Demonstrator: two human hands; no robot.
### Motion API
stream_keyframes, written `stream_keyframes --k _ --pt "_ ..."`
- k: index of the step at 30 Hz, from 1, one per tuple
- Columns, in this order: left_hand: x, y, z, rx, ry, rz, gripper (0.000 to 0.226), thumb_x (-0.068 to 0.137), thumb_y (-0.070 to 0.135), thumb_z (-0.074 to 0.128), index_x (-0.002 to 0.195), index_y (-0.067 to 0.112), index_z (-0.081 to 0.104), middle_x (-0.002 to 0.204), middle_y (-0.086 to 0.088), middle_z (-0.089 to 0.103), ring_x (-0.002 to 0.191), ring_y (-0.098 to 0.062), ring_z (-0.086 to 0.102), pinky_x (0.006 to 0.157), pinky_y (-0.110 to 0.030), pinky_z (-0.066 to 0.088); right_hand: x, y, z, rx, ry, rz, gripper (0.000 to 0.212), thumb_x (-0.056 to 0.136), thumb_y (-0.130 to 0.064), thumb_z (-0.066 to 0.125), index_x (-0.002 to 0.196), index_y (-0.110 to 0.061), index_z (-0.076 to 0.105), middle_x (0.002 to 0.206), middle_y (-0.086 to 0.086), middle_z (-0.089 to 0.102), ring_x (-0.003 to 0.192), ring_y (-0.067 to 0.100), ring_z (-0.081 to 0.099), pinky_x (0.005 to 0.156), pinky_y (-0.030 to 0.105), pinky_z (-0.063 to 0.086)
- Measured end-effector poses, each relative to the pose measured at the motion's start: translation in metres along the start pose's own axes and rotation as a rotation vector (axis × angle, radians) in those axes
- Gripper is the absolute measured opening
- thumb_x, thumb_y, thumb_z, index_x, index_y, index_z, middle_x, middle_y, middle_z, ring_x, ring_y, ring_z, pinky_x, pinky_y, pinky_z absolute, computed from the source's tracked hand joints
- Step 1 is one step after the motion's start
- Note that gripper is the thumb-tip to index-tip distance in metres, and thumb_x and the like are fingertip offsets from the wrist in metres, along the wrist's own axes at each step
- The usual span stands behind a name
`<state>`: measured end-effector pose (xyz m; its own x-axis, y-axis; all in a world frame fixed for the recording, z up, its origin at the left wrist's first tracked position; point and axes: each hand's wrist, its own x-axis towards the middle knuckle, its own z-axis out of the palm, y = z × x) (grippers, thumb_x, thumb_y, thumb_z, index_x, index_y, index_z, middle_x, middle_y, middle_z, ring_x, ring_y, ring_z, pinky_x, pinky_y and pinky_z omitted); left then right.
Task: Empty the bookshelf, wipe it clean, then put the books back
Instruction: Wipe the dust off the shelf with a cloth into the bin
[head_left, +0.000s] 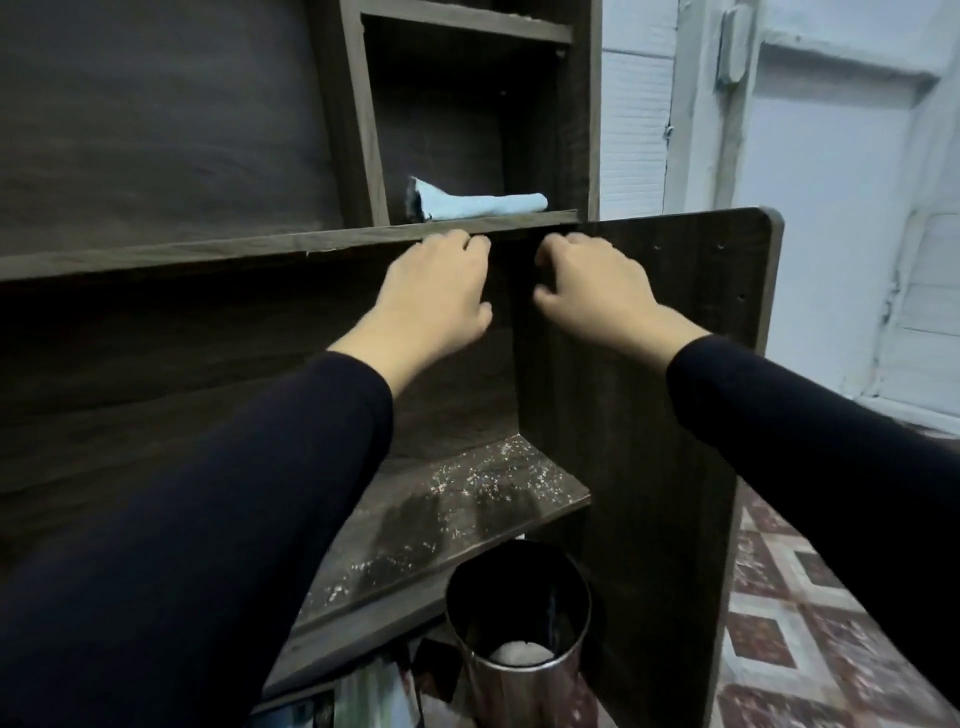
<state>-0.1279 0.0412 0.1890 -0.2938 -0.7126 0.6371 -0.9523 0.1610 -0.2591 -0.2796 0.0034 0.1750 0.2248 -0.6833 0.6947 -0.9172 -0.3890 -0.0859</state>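
Dust speckles the lower shelf (441, 519) of the dark wood bookshelf (156, 130), thickest toward that shelf's right end and front edge. Both hands reach into the compartment above it, close under the front edge of the long shelf board (208, 254). The left hand (436, 291) has its fingers curled in, knuckles just below the board's edge, and nothing shows in its grasp. The right hand (597, 286) is just beside it, fingers and thumb likewise curled with nothing seen between them (whether either hand's fingertips touch the board cannot be told). Dark sleeves (208, 519) cover both forearms.

A folded light blue cloth (483, 203) lies on top of that board, in the narrow upper compartment, along its front edge. No books stand on the shelves in view. The side panel (649, 364) closes the right end. Below the dusty shelf's front edge stands a shiny metal bin (524, 696) with something white (519, 653) inside. The floor (805, 623) at right has patterned tiles.
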Motion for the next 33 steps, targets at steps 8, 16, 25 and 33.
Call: stream_keyframes --k 8,16,25,33 --pt "0.068 -0.027 0.015 -0.136 -0.076 -0.075 0.083 0.084 0.029 0.068 0.148 0.007 0.02 0.149 -0.012 0.031 0.135 -0.029 0.033 0.107 -0.039 0.032 0.076 0.009 0.025 0.036 0.01 -0.102 0.061 0.086 -0.02 0.061 0.14 -0.01 0.033 0.142 0.009 0.04 0.13 0.029 0.038 0.099 0.042 0.038" --pt "0.097 -0.043 0.046 -0.01 -0.127 -0.154 0.083 0.086 0.042 0.062 0.148 0.006 0.02 0.144 -0.016 0.04 0.132 -0.033 0.037 0.112 -0.046 0.021 0.118 0.02 0.046 0.156 -0.136 -0.111 0.086 0.081 -0.017 0.068 0.15 -0.014 0.016 0.153 0.009 0.028 0.144 0.026 0.02 0.117 0.043 0.018" --pt "0.091 -0.041 0.06 0.031 0.161 -0.134 0.065 0.085 0.037 0.063 0.14 0.012 0.038 0.132 -0.014 0.04 0.121 -0.03 0.041 0.098 -0.039 0.036 0.112 0.021 0.056 -0.113 0.158 -0.161 0.069 0.086 -0.022 0.06 0.146 -0.016 0.028 0.141 0.009 0.038 0.13 0.03 0.033 0.104 0.046 0.027" --pt "0.07 -0.036 0.044 -0.049 0.423 0.064 0.029 0.085 0.008 0.057 0.114 0.007 0.062 0.117 -0.01 0.053 0.108 -0.028 0.049 0.073 -0.033 0.039 0.087 0.024 0.04 -0.183 0.323 -0.281 0.036 0.082 -0.019 0.059 0.112 -0.001 0.059 0.115 0.019 0.051 0.105 0.038 0.048 0.078 0.044 0.036"
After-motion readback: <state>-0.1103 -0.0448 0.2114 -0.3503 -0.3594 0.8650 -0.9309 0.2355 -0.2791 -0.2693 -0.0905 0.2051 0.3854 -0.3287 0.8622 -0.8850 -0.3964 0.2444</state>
